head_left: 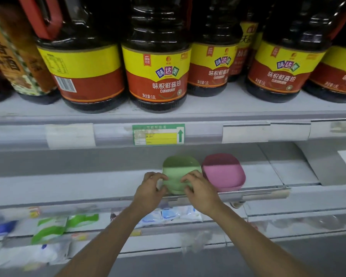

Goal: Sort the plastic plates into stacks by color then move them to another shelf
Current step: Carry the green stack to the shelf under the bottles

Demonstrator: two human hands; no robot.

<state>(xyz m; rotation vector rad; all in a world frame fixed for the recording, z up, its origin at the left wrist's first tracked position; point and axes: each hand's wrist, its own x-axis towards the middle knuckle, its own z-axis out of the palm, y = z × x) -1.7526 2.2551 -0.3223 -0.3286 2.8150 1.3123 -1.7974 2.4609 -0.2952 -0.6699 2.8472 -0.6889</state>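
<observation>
A stack of green plastic plates (pixel 179 170) sits on the middle shelf (pixel 68 184) near its front edge. Right beside it, touching or nearly so, stands a stack of pink plates (pixel 223 172). My left hand (pixel 151 188) curls its fingers round the left front edge of the green stack. My right hand (pixel 200 188) grips the green stack's right front edge, thumb on its near rim. The front rim of the green stack is partly hidden behind both hands.
Large dark soy sauce bottles (pixel 158 62) with yellow and red labels fill the shelf above. A green and yellow price tag (pixel 158 134) hangs on that shelf's rail. Blurred packets (pixel 50 228) lie on the lower shelves. Bare shelf surface stretches left and right of the stacks.
</observation>
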